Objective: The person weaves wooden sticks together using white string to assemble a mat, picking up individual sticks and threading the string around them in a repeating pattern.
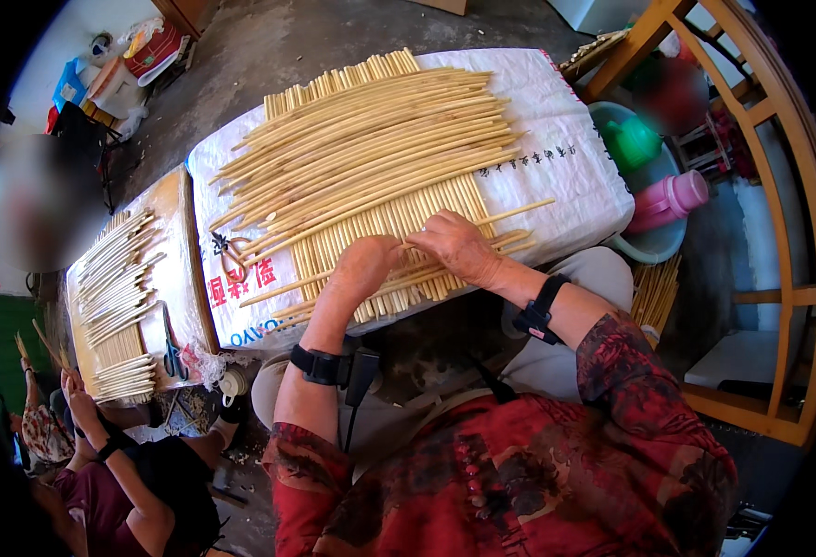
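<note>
My left hand [366, 265] and my right hand [457, 247] meet at the near side of the table, their fingers closed on a thin pale-yellow stalk [524, 209]. One end of it sticks out past my right hand. Beneath my hands lies a mat of short stalks [408, 223] set side by side. Across the mat, farther from me, rests a wide layer of long loose stalks [371, 139]. A few more stalks [287, 288] lie crosswise by my left hand. What my fingertips do at the stalk is partly hidden.
White printed sheeting [556, 121] covers the table. Brown loop handles [235, 252] poke out beside the stalks. On the left table are stalks [116, 278] and scissors [174, 348], with a co-worker's hand [81, 408] nearby. Right are a basin [663, 237], a pink flask [673, 197] and a wooden frame [768, 186].
</note>
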`<state>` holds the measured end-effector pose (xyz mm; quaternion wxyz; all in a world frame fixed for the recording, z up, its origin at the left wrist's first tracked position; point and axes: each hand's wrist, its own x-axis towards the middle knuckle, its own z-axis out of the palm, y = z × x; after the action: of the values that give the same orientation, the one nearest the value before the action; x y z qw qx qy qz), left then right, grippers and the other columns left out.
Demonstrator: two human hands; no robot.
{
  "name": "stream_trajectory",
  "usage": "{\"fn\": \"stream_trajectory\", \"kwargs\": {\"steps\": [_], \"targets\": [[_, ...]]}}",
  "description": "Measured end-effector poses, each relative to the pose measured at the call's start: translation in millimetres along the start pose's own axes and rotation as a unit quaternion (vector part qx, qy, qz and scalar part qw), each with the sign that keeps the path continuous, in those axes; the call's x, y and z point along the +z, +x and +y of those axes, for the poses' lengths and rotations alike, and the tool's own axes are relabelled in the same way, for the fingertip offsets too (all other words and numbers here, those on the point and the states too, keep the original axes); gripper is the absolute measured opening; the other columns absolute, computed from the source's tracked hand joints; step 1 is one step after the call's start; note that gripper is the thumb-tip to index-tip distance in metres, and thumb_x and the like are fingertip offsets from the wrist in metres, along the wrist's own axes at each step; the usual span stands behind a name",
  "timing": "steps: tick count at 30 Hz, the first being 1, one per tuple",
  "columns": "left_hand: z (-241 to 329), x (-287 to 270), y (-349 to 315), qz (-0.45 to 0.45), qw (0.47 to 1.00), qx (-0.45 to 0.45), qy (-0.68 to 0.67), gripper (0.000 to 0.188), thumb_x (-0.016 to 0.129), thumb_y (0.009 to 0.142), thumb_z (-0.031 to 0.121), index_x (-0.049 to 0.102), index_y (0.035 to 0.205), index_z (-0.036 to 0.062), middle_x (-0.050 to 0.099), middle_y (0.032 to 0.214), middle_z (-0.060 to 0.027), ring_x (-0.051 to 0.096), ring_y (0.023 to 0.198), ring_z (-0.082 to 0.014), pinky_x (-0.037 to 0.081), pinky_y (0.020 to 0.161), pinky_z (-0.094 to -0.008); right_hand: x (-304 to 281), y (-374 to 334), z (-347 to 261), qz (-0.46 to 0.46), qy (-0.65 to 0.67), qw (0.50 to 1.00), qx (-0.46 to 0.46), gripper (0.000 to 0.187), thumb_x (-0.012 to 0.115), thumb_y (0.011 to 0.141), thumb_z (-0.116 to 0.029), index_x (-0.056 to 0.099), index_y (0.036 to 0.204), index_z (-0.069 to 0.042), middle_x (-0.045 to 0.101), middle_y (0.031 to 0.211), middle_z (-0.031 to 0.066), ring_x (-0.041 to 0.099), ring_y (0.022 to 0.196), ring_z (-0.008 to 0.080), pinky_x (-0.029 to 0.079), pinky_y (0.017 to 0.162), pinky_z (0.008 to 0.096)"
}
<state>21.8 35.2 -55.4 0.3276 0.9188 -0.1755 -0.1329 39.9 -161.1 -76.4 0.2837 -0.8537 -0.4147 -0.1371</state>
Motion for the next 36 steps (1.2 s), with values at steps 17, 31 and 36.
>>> {"fn": "stream_trajectory", "kwargs": {"steps": [17,31,36], "targets": [[16,-34,2,0.064,0.99,-0.037,-0.121,0.024,0.051,0.085,0.021,0.061,0.082,-0.0007,0.056,0.061,-0.0121,0.052,0.056,-0.021,0.042,0.056,-0.0328,-65,15,-35,0.027,0.38,0.852,0.358,0.022,0.044,0.093,-0.015,0.057,0.103,-0.002,0.052,0.07,0.0011,0.043,0.057,0.0063,0.037,0.051,0.0212],[45,-55,-15,0.049,0.93,-0.085,-0.355,0.02,0.052,0.088,0.015,0.064,0.087,-0.0006,0.049,0.062,0.0032,0.04,0.054,-0.0026,0.031,0.047,-0.0164,-54,32,-82,0.028,0.385,0.844,0.373,0.02,0.048,0.09,-0.01,0.059,0.105,-0.003,0.053,0.059,0.0028,0.048,0.046,0.0082,0.04,0.044,0.0244],[39,-52,-16,0.055,0.916,-0.09,-0.387,0.019,0.053,0.089,0.015,0.064,0.088,-0.001,0.05,0.063,0.0029,0.041,0.054,-0.0028,0.032,0.047,-0.0161,-49,33,-82,0.063,0.361,0.856,0.365,0.021,0.048,0.09,-0.01,0.058,0.107,-0.003,0.052,0.056,0.004,0.05,0.05,0.0111,0.042,0.049,0.027]]}}
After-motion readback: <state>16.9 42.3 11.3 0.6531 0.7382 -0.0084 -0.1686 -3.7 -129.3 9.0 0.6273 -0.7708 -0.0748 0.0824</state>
